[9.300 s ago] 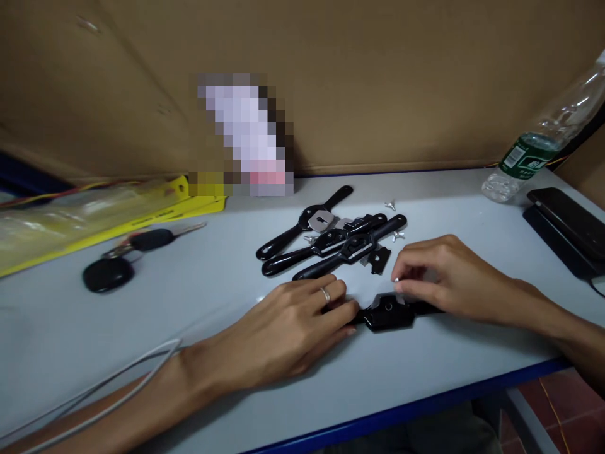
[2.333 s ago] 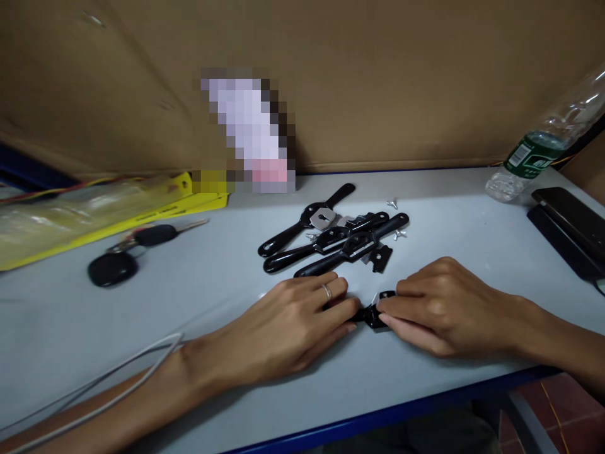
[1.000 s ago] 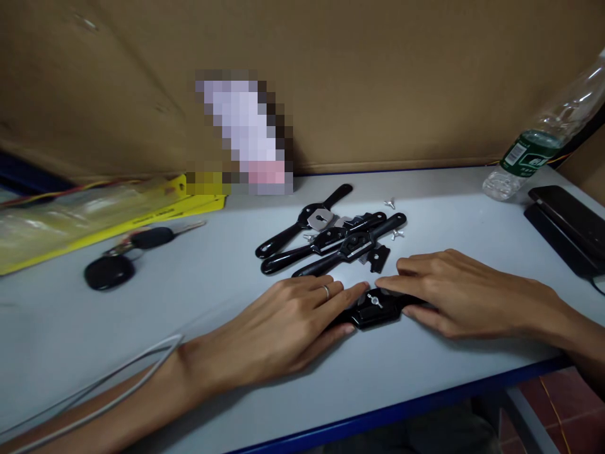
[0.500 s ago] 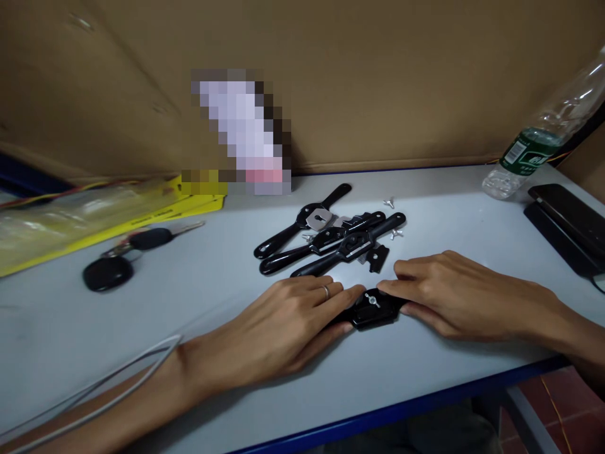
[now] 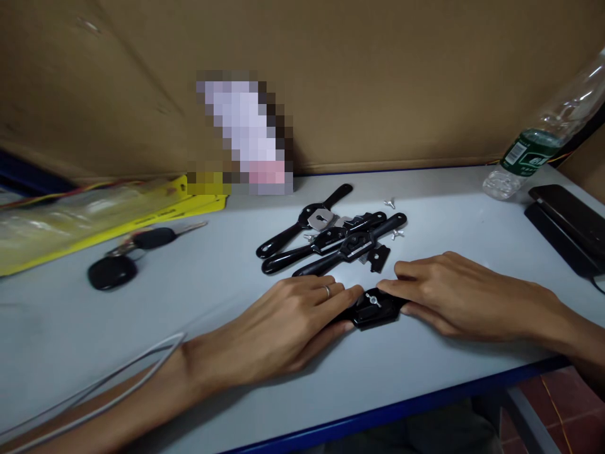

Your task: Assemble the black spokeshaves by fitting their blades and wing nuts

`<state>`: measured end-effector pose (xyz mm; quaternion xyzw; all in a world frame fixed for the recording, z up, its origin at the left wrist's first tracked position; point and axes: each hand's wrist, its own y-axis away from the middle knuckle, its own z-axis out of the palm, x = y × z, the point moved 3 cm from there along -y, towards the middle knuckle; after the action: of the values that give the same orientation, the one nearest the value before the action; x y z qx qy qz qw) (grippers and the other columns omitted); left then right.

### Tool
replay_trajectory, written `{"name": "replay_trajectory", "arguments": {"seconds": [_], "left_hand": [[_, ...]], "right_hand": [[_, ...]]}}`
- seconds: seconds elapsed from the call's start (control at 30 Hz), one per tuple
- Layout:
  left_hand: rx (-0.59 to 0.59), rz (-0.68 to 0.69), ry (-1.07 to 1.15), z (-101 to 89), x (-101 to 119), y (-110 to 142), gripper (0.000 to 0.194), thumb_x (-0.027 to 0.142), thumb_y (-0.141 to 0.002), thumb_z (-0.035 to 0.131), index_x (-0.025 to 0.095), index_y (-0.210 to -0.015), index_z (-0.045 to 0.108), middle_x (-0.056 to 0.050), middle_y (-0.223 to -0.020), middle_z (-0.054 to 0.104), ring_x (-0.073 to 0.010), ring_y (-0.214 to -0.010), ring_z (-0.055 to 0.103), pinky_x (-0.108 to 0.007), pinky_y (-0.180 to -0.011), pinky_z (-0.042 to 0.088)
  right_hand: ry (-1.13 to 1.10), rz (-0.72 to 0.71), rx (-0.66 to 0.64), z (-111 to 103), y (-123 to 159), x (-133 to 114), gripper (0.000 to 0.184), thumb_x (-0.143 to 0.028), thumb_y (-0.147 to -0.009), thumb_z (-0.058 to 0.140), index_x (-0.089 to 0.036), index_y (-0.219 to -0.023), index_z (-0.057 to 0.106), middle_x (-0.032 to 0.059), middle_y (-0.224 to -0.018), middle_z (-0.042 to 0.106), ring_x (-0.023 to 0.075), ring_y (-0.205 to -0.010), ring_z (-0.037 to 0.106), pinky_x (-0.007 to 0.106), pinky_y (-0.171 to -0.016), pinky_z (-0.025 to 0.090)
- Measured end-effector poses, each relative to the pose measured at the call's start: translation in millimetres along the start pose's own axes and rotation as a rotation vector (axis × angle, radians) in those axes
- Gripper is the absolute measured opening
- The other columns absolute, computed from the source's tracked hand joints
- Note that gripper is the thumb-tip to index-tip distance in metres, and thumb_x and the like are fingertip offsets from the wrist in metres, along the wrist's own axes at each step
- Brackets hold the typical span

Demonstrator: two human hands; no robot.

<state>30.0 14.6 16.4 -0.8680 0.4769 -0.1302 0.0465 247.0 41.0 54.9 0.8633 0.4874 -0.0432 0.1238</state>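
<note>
Near the front of the table, my left hand (image 5: 293,321) and my right hand (image 5: 466,299) grip a black spokeshave (image 5: 378,313) from its two ends. A silver wing screw (image 5: 373,301) sits on its middle. Its handles are hidden under my fingers. Just beyond lie more black spokeshaves: one in front (image 5: 357,244), one in the middle (image 5: 326,238) and one at the back (image 5: 314,214) with a grey slotted blade (image 5: 320,219) on it. A small black cap plate (image 5: 379,258) rests beside the front one. Loose wing screws (image 5: 389,203) are scattered around them.
Keys with a black fob (image 5: 113,271) lie on the left, before yellow cards in clear plastic (image 5: 189,211). A plastic bottle (image 5: 532,151) leans at the back right, near a black phone (image 5: 570,217). Cardboard (image 5: 401,82) walls the back. A white cable (image 5: 155,347) crosses my left forearm.
The view has shifted very slightly. Both hands keep the same hold on the spokeshave, and nothing on the table has visibly moved.
</note>
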Motion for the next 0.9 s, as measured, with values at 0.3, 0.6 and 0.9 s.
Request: {"name": "replay_trajectory", "arguments": {"seconds": [0.3,0.6,0.9], "left_hand": [[0.025,0.067,-0.170,3.7,4,2,0.025,0.024,-0.108,0.037,0.016,-0.098,0.059,-0.006,-0.086,0.067,-0.0193,-0.073,0.061,-0.033,-0.062,0.049],[0.018,0.088,-0.135,3.2,2,3,0.021,0.022,-0.107,0.040,0.017,-0.098,0.059,-0.005,-0.084,0.066,-0.0195,-0.072,0.058,-0.034,-0.063,0.047],[0.034,0.082,-0.145,2.2,4,1,0.024,0.022,-0.107,0.039,0.017,-0.095,0.059,-0.005,-0.083,0.065,-0.0188,-0.070,0.058,-0.033,-0.062,0.047]], "right_hand": [[0.194,0.007,0.002,2,1,-14,0.030,0.004,-0.082,0.057,-0.014,-0.101,0.071,0.0046,-0.090,0.066,0.0166,-0.066,0.060,0.031,-0.053,0.027],[0.200,-0.009,-0.001,2,-1,-13,0.027,0.002,-0.083,0.058,-0.014,-0.100,0.071,0.0056,-0.089,0.067,0.0170,-0.067,0.059,0.032,-0.053,0.026],[0.205,-0.004,-0.016,1,-1,-11,0.027,0.003,-0.081,0.058,-0.014,-0.098,0.071,0.0053,-0.089,0.066,0.0169,-0.067,0.059,0.031,-0.053,0.027]]}}
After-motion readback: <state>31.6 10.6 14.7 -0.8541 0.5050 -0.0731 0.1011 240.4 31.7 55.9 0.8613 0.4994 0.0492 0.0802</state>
